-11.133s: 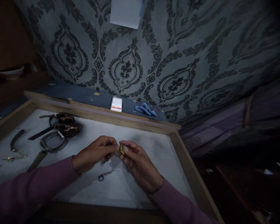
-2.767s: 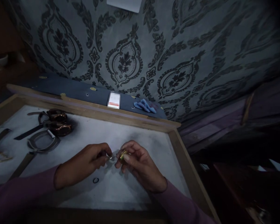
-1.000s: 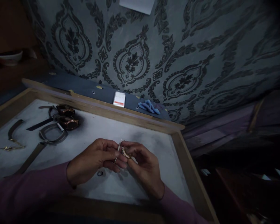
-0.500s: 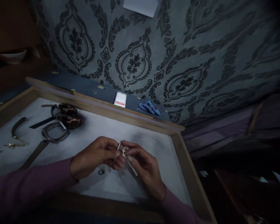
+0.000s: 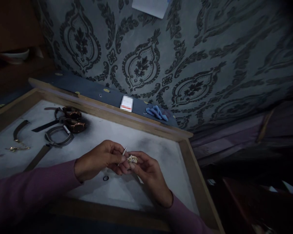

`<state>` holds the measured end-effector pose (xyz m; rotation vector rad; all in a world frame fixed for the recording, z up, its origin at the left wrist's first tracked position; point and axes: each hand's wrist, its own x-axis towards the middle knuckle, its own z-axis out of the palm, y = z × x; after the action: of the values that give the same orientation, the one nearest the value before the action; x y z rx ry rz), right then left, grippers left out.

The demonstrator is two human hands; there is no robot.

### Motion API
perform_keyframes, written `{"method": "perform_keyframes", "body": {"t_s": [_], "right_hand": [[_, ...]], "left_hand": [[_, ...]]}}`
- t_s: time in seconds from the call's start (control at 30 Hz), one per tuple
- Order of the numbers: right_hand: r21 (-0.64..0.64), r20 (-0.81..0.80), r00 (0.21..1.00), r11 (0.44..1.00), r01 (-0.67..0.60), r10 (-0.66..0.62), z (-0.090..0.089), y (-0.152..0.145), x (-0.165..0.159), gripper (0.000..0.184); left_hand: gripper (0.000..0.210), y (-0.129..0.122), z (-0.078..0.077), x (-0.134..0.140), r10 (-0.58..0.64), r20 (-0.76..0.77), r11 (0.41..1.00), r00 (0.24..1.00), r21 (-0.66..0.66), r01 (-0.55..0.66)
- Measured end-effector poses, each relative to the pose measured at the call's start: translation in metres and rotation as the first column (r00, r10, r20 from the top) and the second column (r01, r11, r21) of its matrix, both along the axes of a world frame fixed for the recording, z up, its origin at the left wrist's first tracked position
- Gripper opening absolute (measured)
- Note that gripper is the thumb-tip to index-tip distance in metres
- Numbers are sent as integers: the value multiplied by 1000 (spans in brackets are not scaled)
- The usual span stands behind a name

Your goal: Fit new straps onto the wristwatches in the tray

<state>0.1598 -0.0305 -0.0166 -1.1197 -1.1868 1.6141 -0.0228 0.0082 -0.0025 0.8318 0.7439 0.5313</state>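
Observation:
In the middle of the wooden-framed white tray, my two hands meet. Between the fingertips of my right hand [image 5: 150, 167] is a small round gold-coloured watch [image 5: 132, 159], tilted up, its pale strap [image 5: 140, 179] partly showing below. My left hand [image 5: 104, 159] is closed around a slim silvery metal tool [image 5: 124, 151], its exact kind unclear; the left fingertips are close against the watch's edge. Below the left hand, a small dark ring [image 5: 105, 178] lies on the white surface.
Dark-strapped watches [image 5: 74, 125] and loose straps [image 5: 36, 157] lie at the tray's left, beside a gold-coloured chain-like piece [image 5: 17, 148]. The tray's raised wooden rim [image 5: 107, 117] surrounds the work area. Behind it are a small white box [image 5: 126, 104] and a blue cloth [image 5: 157, 112].
The watch has turned in my right fingers, showing more of its round side. Its strap is now mostly hidden by the right hand. The left hand keeps the tool.

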Motion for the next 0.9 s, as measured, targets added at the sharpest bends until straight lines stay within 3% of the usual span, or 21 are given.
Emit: {"method": "perform_keyframes", "body": {"t_s": [0.43, 0.6, 0.7, 0.8, 0.9], "right_hand": [[-97, -138, 990, 995, 16, -30, -4, 2, 2, 22], [-107, -179, 984, 994, -7, -12, -3, 3, 2, 21], [-128, -209, 978, 992, -15, -12, -2, 3, 2, 20], [-152, -243, 970, 988, -21, -17, -1, 3, 2, 18], [-178, -290, 957, 983, -36, -17, -1, 4, 1, 17]], "left_hand": [[20, 1, 4, -2, -28, -14, 998, 999, 62, 29], [21, 1, 3, -6, -31, -86, 985, 996, 166, 45], [19, -2, 4, -8, -28, -236, 932, 971, 345, 111], [22, -6, 7, -9, 43, -397, 817, 917, 542, 197], [27, -9, 10, -8, 72, -468, 732, 881, 625, 272]]}}
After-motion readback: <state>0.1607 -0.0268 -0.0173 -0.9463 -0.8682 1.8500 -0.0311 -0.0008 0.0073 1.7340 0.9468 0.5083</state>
